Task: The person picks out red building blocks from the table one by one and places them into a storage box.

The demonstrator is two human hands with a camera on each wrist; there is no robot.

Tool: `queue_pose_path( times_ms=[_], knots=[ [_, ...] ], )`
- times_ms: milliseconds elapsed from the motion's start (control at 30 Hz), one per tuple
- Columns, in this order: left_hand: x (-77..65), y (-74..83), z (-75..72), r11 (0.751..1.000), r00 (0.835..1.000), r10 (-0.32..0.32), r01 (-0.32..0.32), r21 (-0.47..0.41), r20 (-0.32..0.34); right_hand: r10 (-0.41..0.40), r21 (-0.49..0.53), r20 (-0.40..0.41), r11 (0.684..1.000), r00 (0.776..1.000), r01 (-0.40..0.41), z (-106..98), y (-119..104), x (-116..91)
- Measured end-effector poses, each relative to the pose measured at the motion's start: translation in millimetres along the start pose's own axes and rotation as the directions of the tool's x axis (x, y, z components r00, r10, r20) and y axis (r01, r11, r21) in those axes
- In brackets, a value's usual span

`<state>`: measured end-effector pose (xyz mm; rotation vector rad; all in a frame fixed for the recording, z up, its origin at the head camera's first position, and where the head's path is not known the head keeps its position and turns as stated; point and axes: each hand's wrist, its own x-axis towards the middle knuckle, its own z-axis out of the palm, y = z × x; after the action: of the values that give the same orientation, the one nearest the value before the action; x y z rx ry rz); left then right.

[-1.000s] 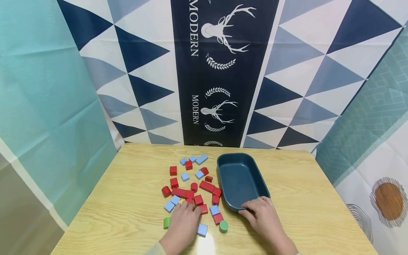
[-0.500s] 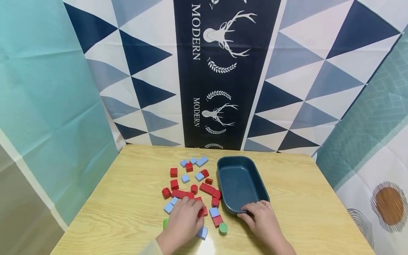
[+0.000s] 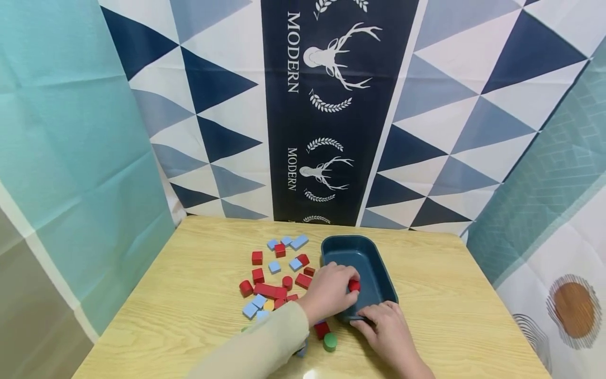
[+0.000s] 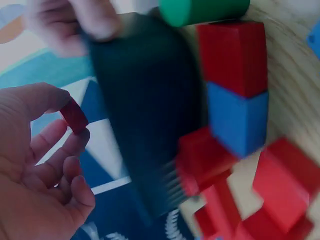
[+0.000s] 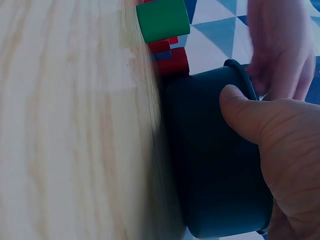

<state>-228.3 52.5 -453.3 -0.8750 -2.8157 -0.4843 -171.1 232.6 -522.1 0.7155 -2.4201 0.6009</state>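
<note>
My left hand [image 3: 331,288] hangs over the dark blue tray [image 3: 350,257], pinching a small red block [image 3: 354,285] between thumb and fingertips. In the left wrist view the red block [image 4: 74,115] sticks out past the thumb, with the other fingers loosely curled behind. At the tray's near end, my right hand [image 3: 388,327] grips the rim. Its thumb [image 5: 240,102] lies against the outer wall in the right wrist view, the fingers over the inner side. The visible part of the tray's floor is bare; the left hand hides some of it.
Loose red blocks [image 3: 270,291] and light blue blocks [image 3: 251,310] lie spread left of the tray. A green cylinder [image 3: 330,342] and a red block [image 3: 322,330] stand near its front left corner. A yellow piece [image 3: 269,305] sits among them. Patterned cloth hangs behind the table.
My left hand has lifted away from the scattered blocks and moved right, carrying the red block over the tray. The right hand has kept its grip on the tray's rim.
</note>
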Motion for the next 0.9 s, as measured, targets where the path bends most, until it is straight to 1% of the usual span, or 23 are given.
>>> queue_pose_path(
  times_ms=[100,200,300,433,567,667,733,900],
  knots=[
    [11.7,1.0,19.5,0.998,0.998,-0.022,0.018,0.063,0.055,-0.006,0.015,-0.004,1.000,1.000,0.006,2,0,-1],
    [18.2,0.9,35.4,0.989,0.994,-0.014,-0.003,0.150,0.113,-0.020,0.020,-0.012,1.000,1.000,0.020,2,-1,-2],
    [22.0,1.5,46.5,0.975,0.989,-0.008,-0.025,0.221,0.149,-0.034,0.014,-0.024,0.999,0.999,0.035,1,-1,-2],
    [25.4,4.5,52.2,0.960,0.983,-0.031,-0.022,0.280,0.182,-0.046,0.001,-0.038,0.999,0.998,0.046,0,-1,-1],
    [26.1,8.8,49.5,0.953,0.973,-0.062,-0.008,0.304,0.220,-0.049,-0.001,-0.052,0.999,0.997,0.049,1,-1,-1],
    [25.4,9.6,48.1,0.950,0.973,-0.074,0.003,0.311,0.218,-0.052,-0.001,-0.058,0.999,0.997,0.052,1,-1,-1],
    [25.0,8.7,48.9,0.949,0.976,-0.072,0.004,0.316,0.204,-0.057,-0.006,-0.061,0.998,0.997,0.057,1,-1,-1],
    [23.7,2.3,55.7,0.953,0.990,-0.043,0.001,0.302,0.133,-0.070,-0.019,-0.073,0.997,0.995,0.069,2,-1,0]
  ],
)
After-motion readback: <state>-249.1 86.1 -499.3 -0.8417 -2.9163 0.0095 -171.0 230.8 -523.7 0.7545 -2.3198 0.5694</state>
